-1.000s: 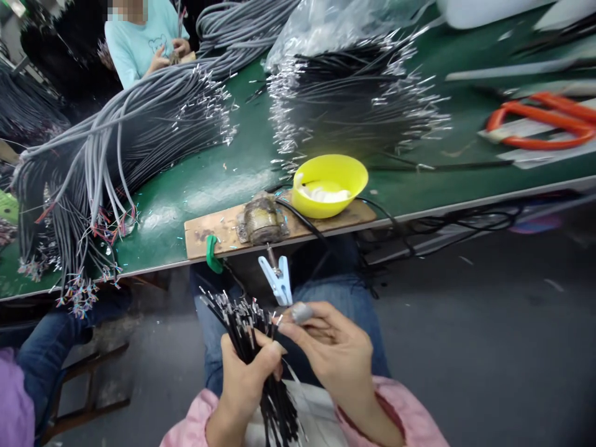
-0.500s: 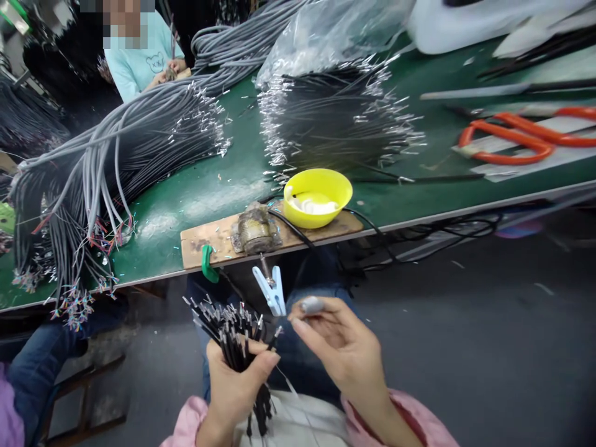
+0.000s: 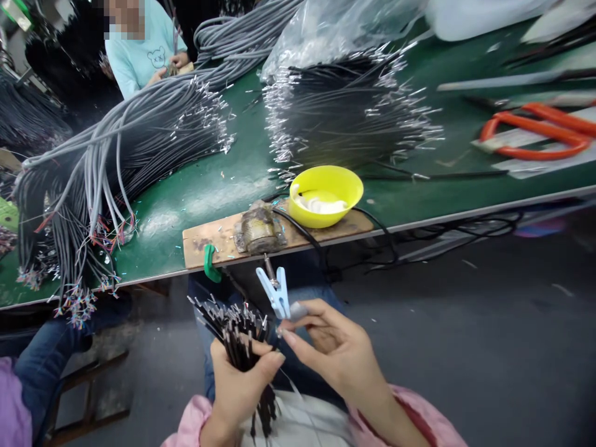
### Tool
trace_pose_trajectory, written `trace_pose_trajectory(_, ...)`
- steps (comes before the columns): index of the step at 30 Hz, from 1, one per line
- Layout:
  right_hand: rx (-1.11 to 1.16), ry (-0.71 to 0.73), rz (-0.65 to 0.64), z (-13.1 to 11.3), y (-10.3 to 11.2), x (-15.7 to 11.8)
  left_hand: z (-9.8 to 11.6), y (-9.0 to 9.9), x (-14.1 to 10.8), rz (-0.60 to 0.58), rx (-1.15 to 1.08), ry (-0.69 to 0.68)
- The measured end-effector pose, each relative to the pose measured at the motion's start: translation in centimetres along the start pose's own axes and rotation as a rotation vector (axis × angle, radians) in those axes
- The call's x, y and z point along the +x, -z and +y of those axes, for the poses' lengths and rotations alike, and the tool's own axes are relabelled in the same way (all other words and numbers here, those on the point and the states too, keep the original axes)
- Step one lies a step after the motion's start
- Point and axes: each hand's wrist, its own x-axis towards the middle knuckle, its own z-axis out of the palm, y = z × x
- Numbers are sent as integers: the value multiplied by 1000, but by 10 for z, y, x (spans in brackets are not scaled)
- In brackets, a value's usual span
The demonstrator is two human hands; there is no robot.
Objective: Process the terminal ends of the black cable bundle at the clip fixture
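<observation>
My left hand (image 3: 242,379) is closed around a bundle of thin black cables (image 3: 239,335), their stripped, silvery ends pointing up. One cable end stands apart from the bundle near my left thumb. My right hand (image 3: 335,351), with a grey cover on one finger, pinches at that end between thumb and fingertip; the fine wires there are mostly hidden. Just above the fingertips is a light blue clothespin (image 3: 275,295), attached to a metal shaft. The shaft comes from a small, grimy motor (image 3: 261,230) on a wooden board (image 3: 200,242) at the table edge.
A yellow bowl (image 3: 326,214) with white material sits on the board, beside a green clamp (image 3: 212,264). Behind lie black cable pieces (image 3: 335,118), grey cables (image 3: 116,124) and orange-handled scissors (image 3: 535,139) on the green table (image 3: 158,217). Across it, a person (image 3: 144,56) handles something small.
My right hand has moved left and slightly down, bringing its fingertips onto the separate cable end. The left hand keeps its grip on the bundle. The view has shifted slightly.
</observation>
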Motion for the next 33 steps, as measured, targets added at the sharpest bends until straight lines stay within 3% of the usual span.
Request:
trace_pose_trajectory(5,-31,40,-27,4,2,2,-2,4,6,-131,-64,89)
trace_pose_trajectory(9,-160,250,-131,0,-1,2,4,5,2,-134,-118,88)
trace_pose_trajectory(15,-310,502,-102,-5,-8,3,0,6,4,-135,-153,115)
trace_pose_trajectory(19,-290,401,-106,0,-7,5,0,8,5,-90,-139,126)
trace_pose_trajectory(24,-195,230,-99,7,-5,6,18,6,3,14,-47,48)
trace_pose_trajectory(33,-189,229,-87,2,-4,9,28,0,3,30,34,13)
